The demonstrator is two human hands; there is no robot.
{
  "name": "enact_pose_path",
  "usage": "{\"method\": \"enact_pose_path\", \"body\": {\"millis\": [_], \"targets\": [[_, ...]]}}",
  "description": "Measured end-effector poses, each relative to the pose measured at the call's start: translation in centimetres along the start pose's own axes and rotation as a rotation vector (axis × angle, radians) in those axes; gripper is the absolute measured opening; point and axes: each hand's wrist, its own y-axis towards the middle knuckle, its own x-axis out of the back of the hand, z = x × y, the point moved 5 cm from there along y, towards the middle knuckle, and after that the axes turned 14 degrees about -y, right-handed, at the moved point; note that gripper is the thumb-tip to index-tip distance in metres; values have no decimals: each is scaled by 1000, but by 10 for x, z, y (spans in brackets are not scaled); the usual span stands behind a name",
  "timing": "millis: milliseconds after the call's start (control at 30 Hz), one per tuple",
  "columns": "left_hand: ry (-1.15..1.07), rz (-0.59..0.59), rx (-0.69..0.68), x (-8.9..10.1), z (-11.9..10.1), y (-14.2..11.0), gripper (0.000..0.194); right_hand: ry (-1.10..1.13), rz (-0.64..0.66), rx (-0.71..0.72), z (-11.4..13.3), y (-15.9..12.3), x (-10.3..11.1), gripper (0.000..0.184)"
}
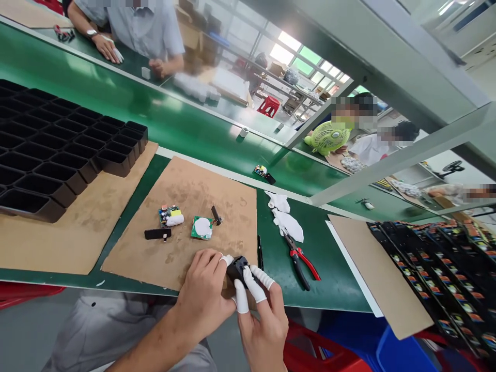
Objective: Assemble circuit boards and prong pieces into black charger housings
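Observation:
Between my two hands, over the front edge of the cardboard sheet, is a small black plastic housing (pixel 237 265). My left hand (pixel 205 281) grips its left side, with a white finger cot on one finger. White cots cover several fingers of my right hand (pixel 260 310), which press on the housing's right side and front. Beyond the hands lies a circuit board with a round white pad (pixel 202 227), a small black piece (pixel 216 215) wired beside it. Further left sit another circuit board (pixel 170 216) and a flat black strip (pixel 157 234).
Red-handled pliers (pixel 300 258) rest right of the cardboard (pixel 155 258), touching white cloth pieces (pixel 287 222). A black pen-like tool (pixel 260 253) lies along the cardboard's edge. Black trays (pixel 70 150) stand left; racks of boards (pixel 449 279) stand right. A co-worker (pixel 135 36) sits opposite.

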Motion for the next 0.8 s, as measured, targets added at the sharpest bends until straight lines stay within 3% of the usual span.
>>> {"method": "enact_pose_path", "body": {"millis": [200,367,600,800], "targets": [[-9,56,13,1,-1,0,40,142,117,-66,-7,15,9,41],[-202,-6,69,14,4,-3,67,100,-122,-158,-19,19,28,46],[-292,-50,178,16,16,-7,53,64,0,-124,-17,7,-4,37],[-273,-47,179,18,15,-6,50,65,-54,-97,-9,14,11,46]]}}
